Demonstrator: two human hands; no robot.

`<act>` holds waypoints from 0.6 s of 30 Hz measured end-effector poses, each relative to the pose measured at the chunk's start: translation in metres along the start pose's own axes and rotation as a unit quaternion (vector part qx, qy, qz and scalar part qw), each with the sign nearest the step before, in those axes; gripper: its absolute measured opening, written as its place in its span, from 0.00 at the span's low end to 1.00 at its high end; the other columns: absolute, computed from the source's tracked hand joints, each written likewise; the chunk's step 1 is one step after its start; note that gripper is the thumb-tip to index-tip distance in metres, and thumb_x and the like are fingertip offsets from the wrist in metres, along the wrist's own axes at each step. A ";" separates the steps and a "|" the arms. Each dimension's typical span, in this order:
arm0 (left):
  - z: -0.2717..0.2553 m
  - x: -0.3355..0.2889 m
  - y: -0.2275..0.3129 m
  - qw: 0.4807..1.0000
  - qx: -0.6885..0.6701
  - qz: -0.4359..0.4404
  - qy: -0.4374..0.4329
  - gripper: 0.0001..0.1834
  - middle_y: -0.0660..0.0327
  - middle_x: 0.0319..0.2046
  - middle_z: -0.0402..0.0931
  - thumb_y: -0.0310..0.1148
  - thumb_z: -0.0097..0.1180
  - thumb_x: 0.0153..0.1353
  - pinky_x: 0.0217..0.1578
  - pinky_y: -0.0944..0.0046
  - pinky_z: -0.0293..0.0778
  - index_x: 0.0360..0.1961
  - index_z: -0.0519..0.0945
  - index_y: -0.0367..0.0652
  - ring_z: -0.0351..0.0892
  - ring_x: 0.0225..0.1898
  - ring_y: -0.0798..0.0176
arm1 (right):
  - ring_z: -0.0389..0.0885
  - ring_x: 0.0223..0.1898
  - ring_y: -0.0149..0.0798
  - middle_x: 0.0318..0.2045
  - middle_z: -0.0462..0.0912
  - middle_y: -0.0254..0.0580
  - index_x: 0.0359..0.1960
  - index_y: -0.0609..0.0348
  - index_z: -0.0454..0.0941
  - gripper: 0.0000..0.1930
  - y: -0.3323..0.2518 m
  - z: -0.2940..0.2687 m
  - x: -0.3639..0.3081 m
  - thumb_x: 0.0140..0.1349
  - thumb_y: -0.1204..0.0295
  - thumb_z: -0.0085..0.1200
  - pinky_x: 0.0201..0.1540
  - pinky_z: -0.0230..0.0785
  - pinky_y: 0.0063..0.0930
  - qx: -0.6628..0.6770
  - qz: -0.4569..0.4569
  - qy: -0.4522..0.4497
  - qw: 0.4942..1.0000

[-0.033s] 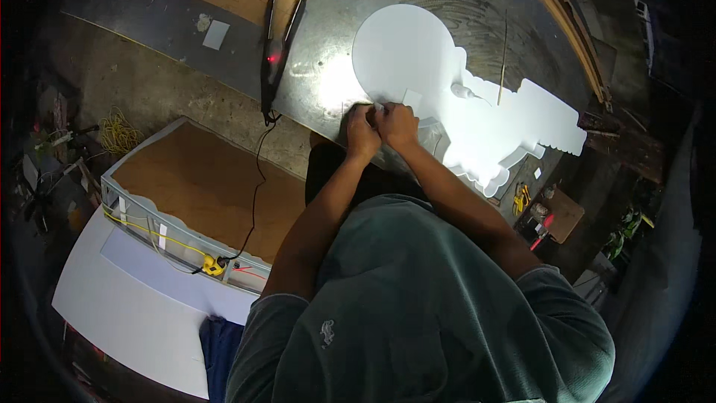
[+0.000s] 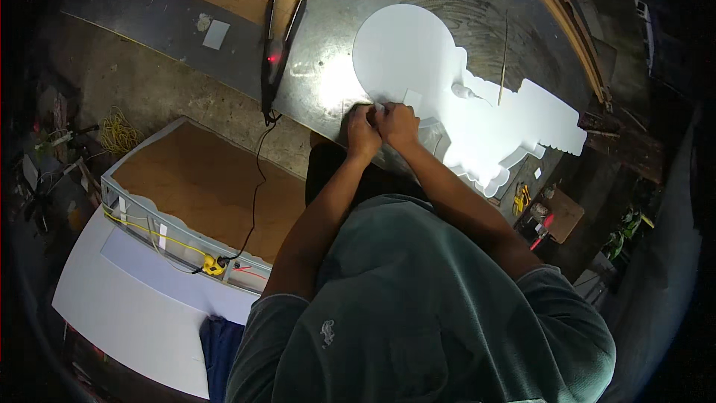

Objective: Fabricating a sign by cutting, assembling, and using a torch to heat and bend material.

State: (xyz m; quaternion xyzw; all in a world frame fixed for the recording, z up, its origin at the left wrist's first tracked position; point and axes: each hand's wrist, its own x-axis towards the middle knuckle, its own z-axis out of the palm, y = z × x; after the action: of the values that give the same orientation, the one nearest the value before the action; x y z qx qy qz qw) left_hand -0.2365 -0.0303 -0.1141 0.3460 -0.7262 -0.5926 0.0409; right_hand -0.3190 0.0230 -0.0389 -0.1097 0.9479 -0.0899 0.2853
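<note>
Both my hands meet at the near left edge of a white cut-out panel (image 2: 403, 45), which has a round end and a wavy-edged right part. My left hand (image 2: 363, 136) is closed in a pinch, its fingertips against those of the right. My right hand (image 2: 399, 125) is also closed; a small pale bit shows between the fingers, too small to name. Just beyond the right hand lies a small white rectangular piece (image 2: 412, 98). A small white bottle with a thin nozzle (image 2: 464, 92) rests on the panel's middle. Clear plastic (image 2: 430, 136) shows beside my right wrist.
A black flat iron (image 2: 276, 60) with a red light lies spread at left, its cord (image 2: 258, 164) hanging to a yellow socket (image 2: 213, 264). A thin rod (image 2: 503, 60) crosses the panel's far edge. Yellow-handled pliers (image 2: 521, 198) lie at right. Brown sheet (image 2: 209, 179) covers a frame at lower left.
</note>
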 end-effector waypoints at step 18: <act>-0.014 -0.002 0.030 0.997 -0.042 -0.063 -0.022 0.16 0.52 0.40 0.81 0.30 0.65 0.58 0.43 0.58 0.77 0.47 0.79 0.38 0.82 0.42 0.54 | 0.85 0.40 0.54 0.33 0.87 0.50 0.38 0.54 0.87 0.14 -0.010 -0.005 0.006 0.59 0.59 0.58 0.51 0.70 0.51 0.032 0.057 -0.042 0.997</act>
State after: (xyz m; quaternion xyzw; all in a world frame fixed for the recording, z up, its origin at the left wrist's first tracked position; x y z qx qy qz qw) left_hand -0.2425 -0.0391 -0.0829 0.3760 -0.6780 -0.6316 0.0021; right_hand -0.3250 0.0127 -0.0357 -0.0504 0.9365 -0.0988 0.3326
